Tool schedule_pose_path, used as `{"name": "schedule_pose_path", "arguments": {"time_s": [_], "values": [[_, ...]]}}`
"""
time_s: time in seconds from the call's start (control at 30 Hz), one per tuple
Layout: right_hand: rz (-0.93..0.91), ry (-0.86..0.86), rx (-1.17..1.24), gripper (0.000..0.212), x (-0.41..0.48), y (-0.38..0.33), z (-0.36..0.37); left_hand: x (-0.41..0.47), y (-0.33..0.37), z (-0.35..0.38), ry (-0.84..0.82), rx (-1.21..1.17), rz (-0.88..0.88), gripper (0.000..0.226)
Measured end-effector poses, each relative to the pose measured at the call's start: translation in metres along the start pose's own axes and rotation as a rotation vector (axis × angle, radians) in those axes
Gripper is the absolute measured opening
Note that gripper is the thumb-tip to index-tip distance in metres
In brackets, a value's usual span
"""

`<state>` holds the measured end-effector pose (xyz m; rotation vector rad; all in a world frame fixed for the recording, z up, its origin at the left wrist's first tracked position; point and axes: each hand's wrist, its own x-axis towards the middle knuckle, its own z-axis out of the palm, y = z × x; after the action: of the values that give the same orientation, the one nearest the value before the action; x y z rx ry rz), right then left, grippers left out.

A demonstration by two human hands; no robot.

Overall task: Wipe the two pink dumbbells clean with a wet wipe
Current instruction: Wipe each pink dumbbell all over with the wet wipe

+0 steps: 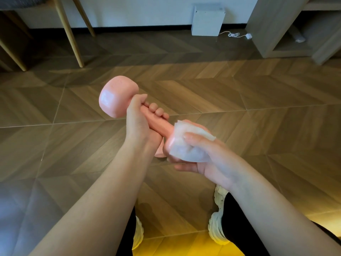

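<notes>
Bare herringbone floor [239, 93] stretched wide left, right and beyond the pink dumbbell [118, 97] held in mid-air. Far left, slanted wooden chair legs [69, 34] stood in the way; at the far wall, a white box [206, 21] and its cable [234, 35]; far right, a shelf unit [273, 34]. Near, two pale shoes [216, 233] flanked a floor strip.

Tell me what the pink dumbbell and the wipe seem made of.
The pink dumbbell: probably a smooth vinyl or rubbery coating, given its glossy highlight and rounded edges; the core is hidden. The wipe: thin white nonwoven sheet, apparently damp, since pink shows through where it clings.
</notes>
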<state>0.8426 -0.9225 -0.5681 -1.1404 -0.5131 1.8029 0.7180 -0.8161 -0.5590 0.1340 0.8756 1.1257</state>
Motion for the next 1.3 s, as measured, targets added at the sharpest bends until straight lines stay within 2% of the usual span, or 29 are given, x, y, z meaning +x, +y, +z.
{"name": "schedule_pose_path", "arguments": {"time_s": [0.13, 0.2, 0.3, 0.43, 0.53, 0.67, 0.73, 0.87, 1.03, 1.1, 1.17, 1.2, 1.23, 1.3], "values": [[-0.099, 0.211, -0.16, 0.051, 0.008, 0.008, 0.01, -0.001, -0.005, 0.002, 0.027, 0.022, -0.022, 0.028], [-0.103, 0.207, -0.136, 0.045, 0.009, 0.008, 0.009, -0.001, -0.005, 0.003, 0.024, 0.04, -0.006, 0.029], [-0.048, 0.092, 0.002, 0.037, 0.007, 0.003, -0.001, 0.001, -0.001, 0.002, 0.004, 0.032, 0.015, 0.028], [0.044, -0.06, 0.125, 0.051, 0.003, -0.003, -0.006, 0.0, -0.001, 0.0, -0.039, -0.014, -0.006, 0.03], [-0.028, 0.046, 0.042, 0.056, 0.005, 0.0, 0.004, -0.002, -0.006, 0.002, -0.01, 0.0, -0.008, 0.028], [-0.112, 0.219, -0.091, 0.037, 0.008, 0.005, 0.009, 0.001, -0.011, 0.003, 0.063, 0.011, -0.039, 0.03], [-0.125, 0.187, -0.064, 0.026, 0.006, 0.002, 0.006, 0.003, -0.009, 0.003, 0.057, -0.003, -0.029, 0.03], [-0.094, 0.039, -0.026, 0.038, 0.003, -0.003, -0.002, 0.004, -0.001, 0.001, 0.031, -0.032, -0.01, 0.031], [-0.107, 0.181, -0.039, 0.03, 0.008, 0.003, 0.009, -0.002, -0.003, 0.001, -0.049, 0.003, -0.016, 0.031], [-0.109, 0.261, -0.035, 0.039, 0.008, 0.002, 0.012, -0.003, -0.004, 0.005, -0.082, 0.028, -0.001, 0.031], [-0.225, 0.438, -0.211, 0.055, 0.005, 0.001, 0.01, -0.003, -0.004, 0.006, -0.094, 0.045, 0.015, 0.031], [-0.361, 0.561, -0.373, 0.055, 0.003, 0.002, 0.009, -0.003, -0.004, 0.007, -0.089, 0.057, 0.023, 0.031], [-0.54, 0.658, -0.551, 0.05, 0.001, 0.002, 0.007, -0.003, -0.004, 0.006, -0.083, 0.066, 0.026, 0.032], [-0.887, 0.724, -0.848, 0.029, -0.003, 0.004, 0.005, -0.003, -0.006, 0.005, -0.076, 0.065, 0.015, 0.032]]}}
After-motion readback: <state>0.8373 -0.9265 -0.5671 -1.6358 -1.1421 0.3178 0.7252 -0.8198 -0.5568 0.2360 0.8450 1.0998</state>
